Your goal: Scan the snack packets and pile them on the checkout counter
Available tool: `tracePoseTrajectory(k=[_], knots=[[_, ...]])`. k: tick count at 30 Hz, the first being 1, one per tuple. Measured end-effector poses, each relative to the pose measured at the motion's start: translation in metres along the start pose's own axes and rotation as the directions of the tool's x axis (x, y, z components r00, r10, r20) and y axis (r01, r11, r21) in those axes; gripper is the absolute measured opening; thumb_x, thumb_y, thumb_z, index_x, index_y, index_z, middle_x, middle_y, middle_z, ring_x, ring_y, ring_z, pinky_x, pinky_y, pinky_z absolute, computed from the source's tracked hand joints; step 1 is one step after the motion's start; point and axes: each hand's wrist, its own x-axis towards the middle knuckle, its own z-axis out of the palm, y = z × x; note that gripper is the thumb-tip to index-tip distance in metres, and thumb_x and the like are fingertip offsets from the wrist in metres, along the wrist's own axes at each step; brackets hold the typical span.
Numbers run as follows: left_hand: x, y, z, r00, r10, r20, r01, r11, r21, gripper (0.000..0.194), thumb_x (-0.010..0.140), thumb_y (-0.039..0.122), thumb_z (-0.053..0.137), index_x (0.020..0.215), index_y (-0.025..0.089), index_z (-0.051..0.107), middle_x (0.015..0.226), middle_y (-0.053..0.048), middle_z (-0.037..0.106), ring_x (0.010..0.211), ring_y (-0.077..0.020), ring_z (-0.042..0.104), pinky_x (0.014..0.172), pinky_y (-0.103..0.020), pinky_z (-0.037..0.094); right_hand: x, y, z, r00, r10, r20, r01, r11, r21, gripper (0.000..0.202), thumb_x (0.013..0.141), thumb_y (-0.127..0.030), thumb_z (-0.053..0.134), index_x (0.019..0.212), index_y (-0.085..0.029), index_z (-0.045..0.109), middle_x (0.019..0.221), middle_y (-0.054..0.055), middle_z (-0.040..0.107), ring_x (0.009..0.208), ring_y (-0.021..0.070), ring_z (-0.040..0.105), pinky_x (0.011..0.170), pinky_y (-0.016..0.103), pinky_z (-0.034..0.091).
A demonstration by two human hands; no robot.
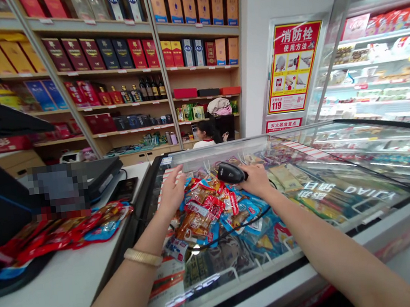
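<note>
Fingers of the right hand (257, 179) wrap the grip of a black scanner (231, 172), closed around it; its head sticks out past them, toward the left hand (172, 191). Left fingers stand extended and loosely parted, well apart from the scanner, just beside the pile's left edge. Scanner sits above the pile of red and blue packets (205, 209), between the two hands; can't tell if it touches any. Black cord (240, 226) loops from near the right hand down across the pile. Pile lies on the glass top (353, 169) of a freezer (270, 288), with goods visible under the glass. Gold bracelet (142, 257) on the left wrist. Left of the freezer: white tabletop (75, 284) with a second heap (103, 227) of similar packets, beside a dark device (107, 176), part of it pixelated. Farther out: person (208, 136) low behind the freezer, partly hidden; shelves (108, 73) of boxes and bottles along the back; red-and-yellow poster (293, 66) on the wall; lit chiller (382, 61), stocked, at right.
</note>
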Motion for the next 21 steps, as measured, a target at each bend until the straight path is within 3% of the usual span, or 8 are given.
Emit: tracePoseTrajectory(k=[3, 5, 8, 11, 14, 16, 18, 21], knots=[[0.003, 0.012, -0.023, 0.994, 0.112, -0.021, -0.102, 0.959, 0.265, 0.029, 0.077, 0.009, 0.067, 0.101, 0.023, 0.075, 0.133, -0.008, 0.068, 0.141, -0.0274, 0.048, 0.118, -0.036, 0.038, 0.0, -0.001, 0.0, 1.0, -0.014, 0.014, 0.014, 1.0, 0.0, 0.028, 0.075, -0.034, 0.076, 0.101, -0.025, 0.076, 0.102, 0.006, 0.079, 0.1, 0.0272, 0.068, 0.085, 0.036, 0.034], [0.006, 0.019, -0.045, 0.984, 0.163, -0.067, -0.119, 0.895, 0.43, 0.029, 0.074, 0.01, 0.068, 0.098, 0.024, 0.074, 0.138, -0.009, 0.065, 0.146, -0.032, 0.041, 0.125, -0.045, 0.026, -0.001, -0.003, -0.001, 0.999, -0.028, 0.017, 0.028, 1.0, 0.0, 0.028, 0.075, -0.033, 0.075, 0.102, -0.025, 0.076, 0.103, 0.006, 0.079, 0.101, 0.027, 0.068, 0.085, 0.035, 0.034], [0.011, 0.026, -0.083, 0.954, 0.198, -0.224, -0.037, 0.821, 0.569, 0.024, 0.069, 0.012, 0.073, 0.09, 0.022, 0.071, 0.143, -0.015, 0.06, 0.151, -0.0424, 0.03, 0.126, -0.06, 0.005, -0.002, -0.005, 0.0, 0.999, -0.041, 0.006, 0.041, 0.999, -0.004, 0.027, 0.076, -0.034, 0.074, 0.101, -0.024, 0.076, 0.102, 0.007, 0.079, 0.1, 0.0266, 0.068, 0.084, 0.035, 0.033], [0.018, 0.025, -0.119, 0.89, 0.228, -0.395, 0.107, 0.737, 0.667, 0.021, 0.066, 0.015, 0.076, 0.081, 0.021, 0.063, 0.146, -0.018, 0.057, 0.152, -0.0477, 0.023, 0.122, -0.068, 0.004, -0.003, -0.005, 0.002, 0.999, -0.052, -0.012, 0.052, 0.999, -0.005, 0.027, 0.076, -0.033, 0.075, 0.101, -0.024, 0.076, 0.102, 0.008, 0.079, 0.1, 0.0263, 0.068, 0.084, 0.035, 0.034], [0.026, 0.018, -0.144, 0.836, 0.099, -0.54, 0.3, 0.741, 0.6, 0.028, 0.061, 0.015, 0.079, 0.071, 0.02, 0.053, 0.143, -0.014, 0.059, 0.154, -0.0499, 0.015, 0.114, -0.069, 0.029, -0.004, -0.005, 0.003, 0.999, -0.051, -0.01, 0.051, 0.999, -0.006, 0.028, 0.077, -0.033, 0.074, 0.103, -0.024, 0.076, 0.102, 0.008, 0.08, 0.099, 0.0262, 0.069, 0.086, 0.035, 0.034], [0.032, 0.01, -0.154, 0.814, 0.004, -0.58, 0.358, 0.785, 0.507, 0.031, 0.059, 0.014, 0.079, 0.067, 0.02, 0.049, 0.136, -0.012, 0.064, 0.156, -0.0486, 0.01, 0.107, -0.064, 0.042, -0.004, -0.005, 0.003, 0.999, -0.044, -0.008, 0.044, 0.999, -0.01, 0.029, 0.077, -0.032, 0.074, 0.105, -0.025, 0.076, 0.102, 0.008, 0.08, 0.099, 0.0264, 0.07, 0.086, 0.036, 0.035], [0.037, 0.003, -0.161, 0.836, -0.062, -0.546, 0.325, 0.857, 0.4, 0.029, 0.063, 0.012, 0.076, 0.065, 0.02, 0.049, 0.121, -0.01, 0.071, 0.156, -0.0453, 0.016, 0.104, -0.063, 0.045, -0.004, -0.005, 0.002, 0.999, -0.035, -0.011, 0.035, 0.999, -0.015, 0.032, 0.077, -0.032, 0.074, 0.108, -0.025, 0.076, 0.102, 0.008, 0.08, 0.098, 0.0267, 0.07, 0.087, 0.036, 0.036], [0.042, -0.006, -0.168, 0.919, -0.129, -0.373, 0.205, 0.964, 0.17, 0.023, 0.07, 0.004, 0.063, 0.065, 0.021, 0.05, 0.089, -0.006, 0.074, 0.146, -0.0401, 0.042, 0.102, -0.064, 0.046, -0.004, -0.005, 0.002, 0.999, -0.037, -0.013, 0.037, 0.999, -0.02, 0.033, 0.076, -0.033, 0.074, 0.108, -0.025, 0.076, 0.101, 0.008, 0.08, 0.097, 0.0266, 0.07, 0.087, 0.036, 0.036]])
